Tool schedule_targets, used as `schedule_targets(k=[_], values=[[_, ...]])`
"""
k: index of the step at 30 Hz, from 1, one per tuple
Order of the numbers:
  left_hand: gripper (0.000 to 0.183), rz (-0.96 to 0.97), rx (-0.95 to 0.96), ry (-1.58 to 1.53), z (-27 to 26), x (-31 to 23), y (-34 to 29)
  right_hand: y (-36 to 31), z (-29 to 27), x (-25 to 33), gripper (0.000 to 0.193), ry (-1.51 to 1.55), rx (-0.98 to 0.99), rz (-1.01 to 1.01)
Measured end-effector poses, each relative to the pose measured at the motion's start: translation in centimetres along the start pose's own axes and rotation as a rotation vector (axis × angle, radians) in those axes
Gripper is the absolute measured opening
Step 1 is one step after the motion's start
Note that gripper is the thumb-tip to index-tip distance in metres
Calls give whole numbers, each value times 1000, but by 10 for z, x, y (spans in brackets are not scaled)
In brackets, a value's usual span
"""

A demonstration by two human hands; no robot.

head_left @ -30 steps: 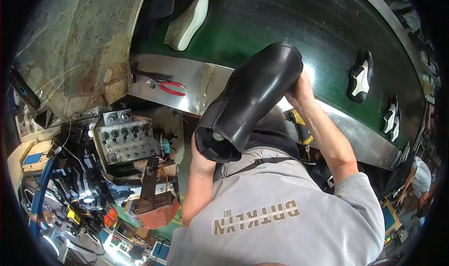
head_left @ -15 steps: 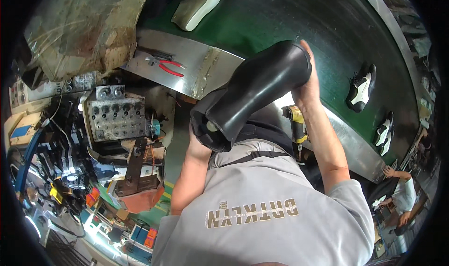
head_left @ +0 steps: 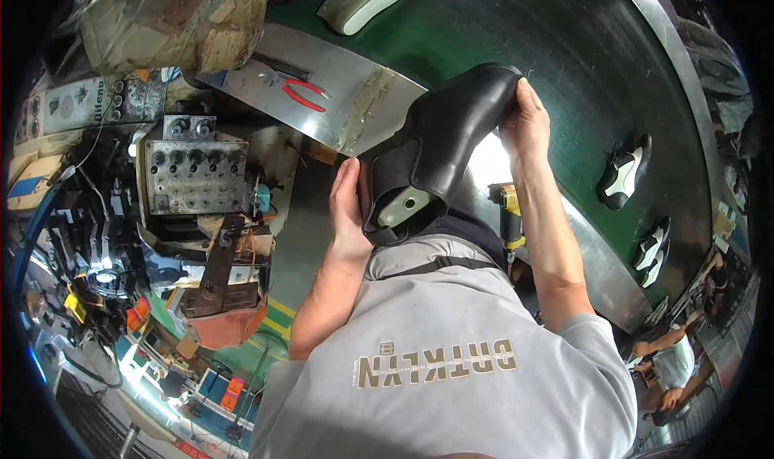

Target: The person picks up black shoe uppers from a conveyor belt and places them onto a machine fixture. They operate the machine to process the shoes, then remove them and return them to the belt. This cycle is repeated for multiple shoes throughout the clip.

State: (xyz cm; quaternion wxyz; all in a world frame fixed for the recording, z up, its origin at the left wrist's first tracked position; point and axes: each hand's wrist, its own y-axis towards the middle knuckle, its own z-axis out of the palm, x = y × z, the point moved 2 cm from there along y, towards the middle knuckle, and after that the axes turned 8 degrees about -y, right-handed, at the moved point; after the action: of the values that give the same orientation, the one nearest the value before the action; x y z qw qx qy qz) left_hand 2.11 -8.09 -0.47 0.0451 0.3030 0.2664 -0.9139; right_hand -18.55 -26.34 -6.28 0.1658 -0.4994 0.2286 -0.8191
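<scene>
A glossy black leather boot upper [head_left: 455, 132] is held up slantwise in front of my body between both hands. Its open shaft faces down toward me, and inside shows a pale green shoe last [head_left: 401, 209] with a round hole. My left hand [head_left: 348, 213] lies along the left side of the shaft, its palm against the leather and its fingers stretched upward. At the far upper end, my right hand [head_left: 528, 128] grips the boot, with the thumb on top and the other fingers partly hidden behind.
Beyond lies a green conveyor [head_left: 580, 80] with a metal edge, carrying a pale wedge-shaped shoe [head_left: 367, 3] and black-and-white shoes [head_left: 623, 173]. Red-handled pliers [head_left: 302, 94] rest on the metal ledge. A yellow power tool [head_left: 509, 217] hangs near my right forearm. Machinery with a knob panel [head_left: 197, 177] stands left.
The boot has turned so its shaft opening faces me more, exposing the last. My left fingers now show stretched along its side. My right hand's thumb has come over the upper end.
</scene>
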Motion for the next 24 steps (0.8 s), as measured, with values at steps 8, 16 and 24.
schedule_targets(k=[8, 16, 24], values=[[39, -287, 25, -37, -5, 4, -32, -9, 27, 9, 27, -201, 112, 3], [46, -325, 109, -64, -27, -26, -41, -50, 100, -8, 25, -374, 453, 246], [39, 247, -444, 459, -90, -69, -104, -114, 211, -69, 16, -391, 664, 314]])
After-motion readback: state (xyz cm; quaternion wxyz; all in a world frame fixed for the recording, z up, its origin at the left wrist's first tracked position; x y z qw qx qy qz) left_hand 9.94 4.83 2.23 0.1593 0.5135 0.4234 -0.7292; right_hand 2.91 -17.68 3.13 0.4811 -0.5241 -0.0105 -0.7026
